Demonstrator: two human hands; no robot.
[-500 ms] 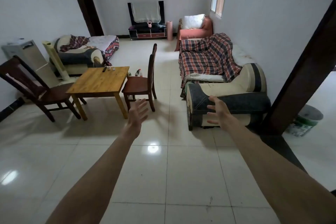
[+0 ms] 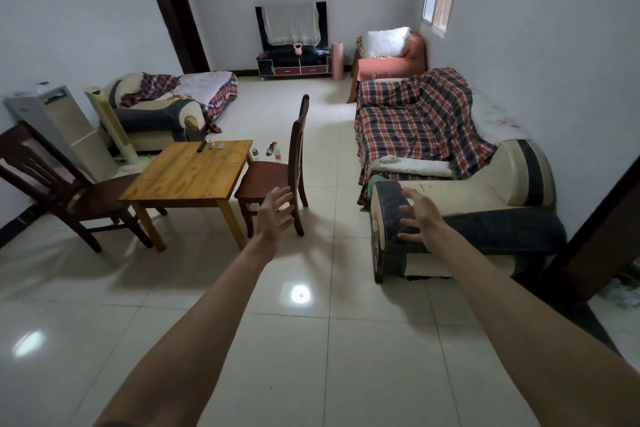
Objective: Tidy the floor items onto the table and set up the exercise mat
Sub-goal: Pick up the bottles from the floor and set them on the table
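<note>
I see the fingers (image 2: 282, 196) of my left hand (image 2: 273, 213) spread and released, holding nothing, and the right hand (image 2: 420, 217) is the same, loose and empty. Both bare forearms reach forward above the floor (image 2: 311, 340), which is made of pale glossy tiles with a round reflection of light between the arms. The left hand is seen in front of a dark wooden chair (image 2: 280, 173) with a tall, narrow back. This chair stands just beside the surface (image 2: 194, 172), a square one of yellowish wood with visible grain and plain straight legs. On its far edge lie a dark flat remote (image 2: 201, 147) and two small pale objects that I cannot identify. On the floor behind the chair, near the far corner of the surface, there are some small bottles (image 2: 273, 150); one is clear with a red cap. A second dark chair (image 2: 59, 191) stands on the left side. The right hand is seen in front of the rounded arm of a cream and dark sofa (image 2: 485, 204), covered partly by a red and blue checked blanket (image 2: 415, 125). Far away, beside a low black cabinet (image 2: 294, 66), a pink rolled mat (image 2: 337, 61) stands upright on the floor, and a small pink kettlebell (image 2: 298, 49) rests on the cabinet.
</note>
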